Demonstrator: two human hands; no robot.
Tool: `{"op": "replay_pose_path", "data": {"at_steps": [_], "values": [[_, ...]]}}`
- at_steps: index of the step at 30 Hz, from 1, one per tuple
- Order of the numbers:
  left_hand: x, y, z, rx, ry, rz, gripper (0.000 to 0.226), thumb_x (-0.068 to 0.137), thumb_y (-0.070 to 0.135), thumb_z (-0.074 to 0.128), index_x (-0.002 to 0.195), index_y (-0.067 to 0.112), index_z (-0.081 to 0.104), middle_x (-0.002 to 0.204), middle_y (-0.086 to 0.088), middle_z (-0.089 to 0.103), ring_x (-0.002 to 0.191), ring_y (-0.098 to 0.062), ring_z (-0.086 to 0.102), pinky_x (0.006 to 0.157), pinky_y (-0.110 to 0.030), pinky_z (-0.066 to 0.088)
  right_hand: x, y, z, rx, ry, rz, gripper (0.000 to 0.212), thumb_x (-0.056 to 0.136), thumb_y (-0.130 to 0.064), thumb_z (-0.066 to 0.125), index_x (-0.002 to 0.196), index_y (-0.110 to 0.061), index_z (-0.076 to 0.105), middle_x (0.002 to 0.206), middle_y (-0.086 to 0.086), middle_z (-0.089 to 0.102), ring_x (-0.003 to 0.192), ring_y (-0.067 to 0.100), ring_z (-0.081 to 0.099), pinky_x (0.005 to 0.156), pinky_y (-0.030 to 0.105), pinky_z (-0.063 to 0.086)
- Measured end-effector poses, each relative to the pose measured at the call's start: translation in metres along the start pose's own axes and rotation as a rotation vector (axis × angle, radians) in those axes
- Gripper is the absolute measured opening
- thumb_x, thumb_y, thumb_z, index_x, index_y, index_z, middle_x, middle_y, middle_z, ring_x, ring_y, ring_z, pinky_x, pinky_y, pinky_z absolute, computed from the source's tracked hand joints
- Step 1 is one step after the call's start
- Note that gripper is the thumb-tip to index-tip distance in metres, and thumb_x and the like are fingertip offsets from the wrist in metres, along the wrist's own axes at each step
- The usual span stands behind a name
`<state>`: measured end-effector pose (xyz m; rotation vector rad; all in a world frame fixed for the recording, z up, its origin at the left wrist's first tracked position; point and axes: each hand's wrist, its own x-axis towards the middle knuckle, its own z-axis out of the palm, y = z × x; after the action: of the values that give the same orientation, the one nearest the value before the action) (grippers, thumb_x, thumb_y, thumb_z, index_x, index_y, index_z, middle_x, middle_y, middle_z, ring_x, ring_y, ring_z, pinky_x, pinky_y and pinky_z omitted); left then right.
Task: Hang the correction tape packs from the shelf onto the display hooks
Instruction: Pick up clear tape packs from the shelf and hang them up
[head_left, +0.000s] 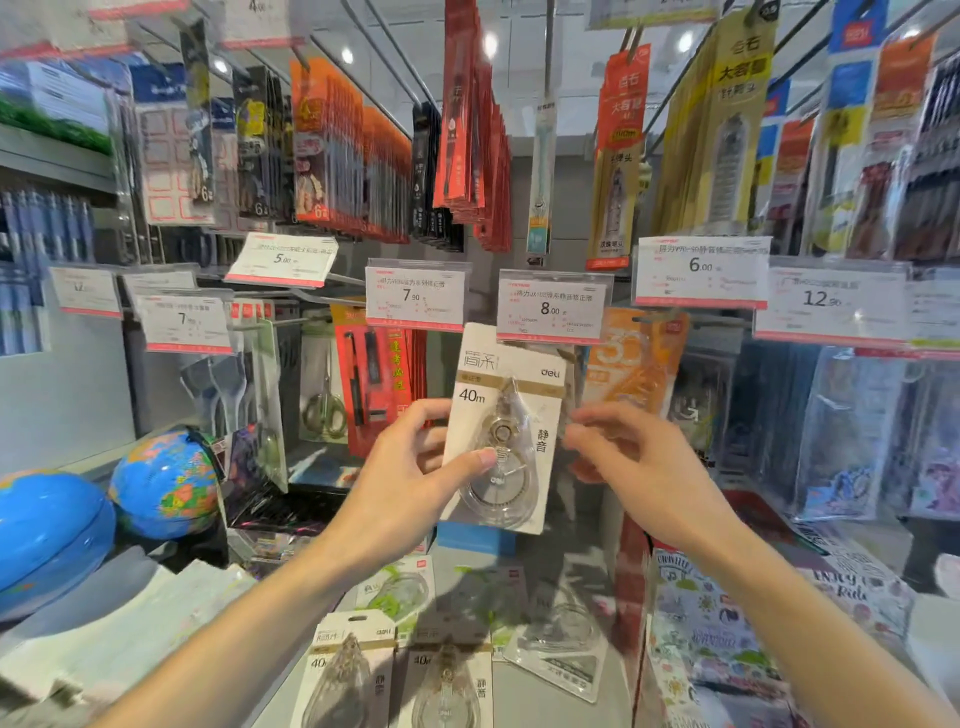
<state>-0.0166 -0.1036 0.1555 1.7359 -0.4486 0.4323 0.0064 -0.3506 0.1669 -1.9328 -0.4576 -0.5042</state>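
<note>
My left hand (415, 467) grips a white and gold correction tape pack (511, 395) marked 40m, thumb across its clear blister, fingers behind. The pack is held upright just under the 8.00 price tag (551, 306); the hook behind that tag is hidden. To the right of the pack, my right hand (631, 457) hovers with fingers loosely spread, blurred, its fingertips at the pack's right edge. Two matching packs (348, 670) (447, 675) lie flat on the shelf (561, 701) below, beside a green pack (400, 592) and a grey one (563, 644).
Price tags line the hook rail: 7.90 (414, 296), 6.00 (701, 267), 12.90 (826, 301). Hanging packs crowd the hooks above and to both sides. Two blue globes (163, 483) (47, 535) stand at the left. Patterned pouches (727, 623) lie at the right.
</note>
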Motion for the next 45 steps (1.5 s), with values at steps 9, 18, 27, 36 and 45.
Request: {"op": "replay_pose_path", "data": {"at_steps": [9,18,27,36,45], "values": [[-0.009,0.007,0.042,0.126,-0.081,0.061,0.037,0.097,0.024,0.071,0.129,0.039,0.06,0.117,0.024,0.074,0.112,0.004,0.067,0.091,-0.02,0.053,-0.03,0.005,0.003,0.392,-0.091,0.142,0.028,0.095,-0.027,0.075,0.12,-0.022,0.064,0.109,-0.005,0.082,0.099,0.014,0.079,0.078,0.026,0.064],[0.027,0.053,0.016,0.737,0.284,0.701,0.031,0.088,0.011,0.074,0.118,0.01,0.065,0.116,-0.005,0.062,0.107,-0.023,0.06,0.086,-0.039,0.054,-0.033,0.014,-0.033,0.349,0.032,0.087,0.032,0.092,-0.032,0.074,0.122,-0.027,0.063,0.113,-0.008,0.081,0.103,0.013,0.078,0.088,0.035,0.06],[0.071,0.08,0.0,1.129,0.161,0.846,0.054,0.077,0.005,0.079,0.128,0.005,0.061,0.136,-0.013,0.06,0.126,-0.037,0.053,0.095,-0.053,0.05,-0.031,0.007,-0.039,0.204,0.057,0.041,0.029,0.095,-0.028,0.073,0.12,-0.036,0.062,0.112,-0.019,0.079,0.102,0.003,0.076,0.08,0.024,0.063],[0.066,0.096,-0.01,0.749,0.135,0.668,0.029,0.098,0.031,0.056,0.124,0.021,0.063,0.113,0.012,0.065,0.109,-0.014,0.054,0.092,-0.038,0.048,-0.021,0.0,-0.029,0.133,0.027,0.008,0.031,0.097,-0.026,0.072,0.124,-0.036,0.061,0.113,-0.024,0.077,0.104,-0.003,0.074,0.08,0.016,0.06],[0.061,0.102,-0.009,0.627,0.119,0.568,0.027,0.101,0.026,0.06,0.127,0.024,0.062,0.108,0.032,0.052,0.106,-0.012,0.057,0.096,-0.035,0.049,0.008,-0.018,-0.007,0.103,0.044,-0.005,0.024,0.096,-0.034,0.073,0.114,-0.046,0.061,0.115,-0.027,0.075,0.113,-0.005,0.069,0.095,0.022,0.055]]}}
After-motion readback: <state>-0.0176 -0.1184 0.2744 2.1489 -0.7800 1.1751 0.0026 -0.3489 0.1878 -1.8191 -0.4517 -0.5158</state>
